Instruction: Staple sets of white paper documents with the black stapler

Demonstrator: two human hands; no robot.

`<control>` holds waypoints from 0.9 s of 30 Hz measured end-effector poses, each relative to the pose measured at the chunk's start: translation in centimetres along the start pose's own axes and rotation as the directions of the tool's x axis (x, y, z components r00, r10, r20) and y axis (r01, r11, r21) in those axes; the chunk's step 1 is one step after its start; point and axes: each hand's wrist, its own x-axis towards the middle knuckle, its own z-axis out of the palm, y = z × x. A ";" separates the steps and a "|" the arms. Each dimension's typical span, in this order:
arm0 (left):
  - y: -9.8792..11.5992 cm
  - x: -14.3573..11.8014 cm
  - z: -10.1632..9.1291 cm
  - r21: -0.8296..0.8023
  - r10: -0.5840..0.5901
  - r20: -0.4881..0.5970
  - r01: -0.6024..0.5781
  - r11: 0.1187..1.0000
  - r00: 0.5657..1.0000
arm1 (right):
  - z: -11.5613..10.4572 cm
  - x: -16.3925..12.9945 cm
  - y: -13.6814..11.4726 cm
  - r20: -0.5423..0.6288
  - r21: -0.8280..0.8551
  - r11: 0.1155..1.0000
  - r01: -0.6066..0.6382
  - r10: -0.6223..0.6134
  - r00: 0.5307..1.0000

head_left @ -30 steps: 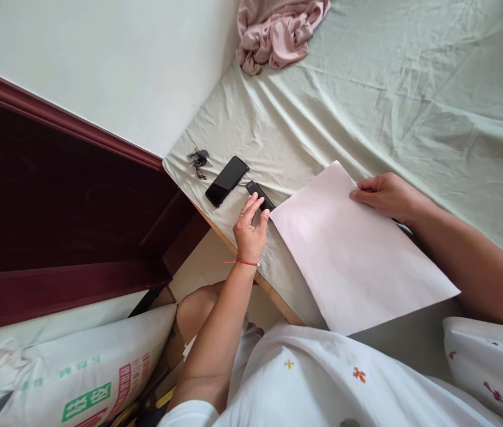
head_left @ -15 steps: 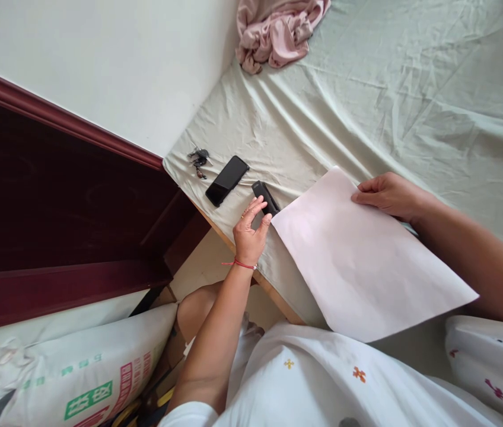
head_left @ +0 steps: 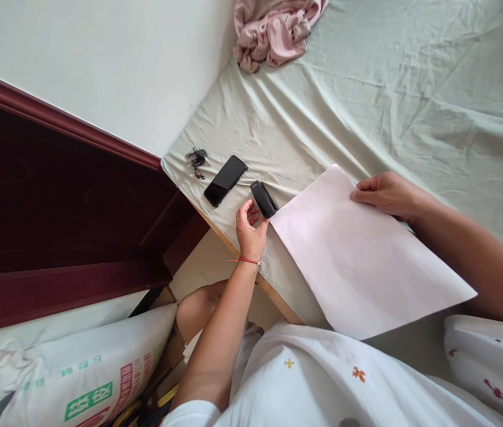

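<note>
My right hand (head_left: pixel 382 193) pinches the upper right edge of a white sheet of paper (head_left: pixel 367 255), thumb on top and fingers partly beneath. The sheet slants over the bed and toward my lap. At its left corner stands a black stapler (head_left: pixel 263 200), tilted, with the paper's corner at its near end. My left hand (head_left: pixel 250 228), with a red string bracelet (head_left: pixel 247 260) on the wrist, is right beside the stapler. Its fingers are loosely bent and apart from the thumb, whose tip is close to the paper's corner. Whether it touches the stapler is hard to see.
A black phone (head_left: pixel 225 180) and a bunch of keys (head_left: pixel 197 158) lie on the pale green sheet (head_left: pixel 367 107) near the wooden edge. Pink cloth (head_left: pixel 278 35) is heaped at the back. A dark red panel (head_left: pixel 56 196) and a printed white sack (head_left: pixel 100 362) are on the left.
My left hand has come off the stapler's top and curled its fingers at the side. The stapler now looks taller and more tilted. My right hand and the paper have hardly moved.
</note>
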 end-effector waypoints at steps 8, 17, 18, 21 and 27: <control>-0.3 -0.7 -0.1 0.016 0.159 0.030 -0.160 0.987 0.987 | 0.1 -0.5 -0.5 -0.012 0.039 0.999 -0.018 0.018 1.000; 0.6 -1.0 -0.9 0.094 0.361 0.099 -0.370 0.924 0.927 | 0.2 -0.8 -0.7 -0.026 0.031 0.999 -0.020 0.021 0.999; 0.6 -1.0 -0.8 0.091 0.377 0.105 -0.386 0.918 0.920 | 0.2 -0.9 -0.8 -0.029 0.031 0.999 -0.022 0.023 0.999; 0.7 -1.0 -0.6 0.089 0.393 0.098 -0.402 0.911 0.914 | 0.2 -1.3 -1.1 -0.030 0.018 0.999 -0.036 0.036 0.999; 0.7 -1.1 -0.4 0.059 0.393 0.091 -0.399 0.915 0.915 | 0.1 -1.1 -1.0 -0.035 -0.012 0.999 -0.035 0.035 0.999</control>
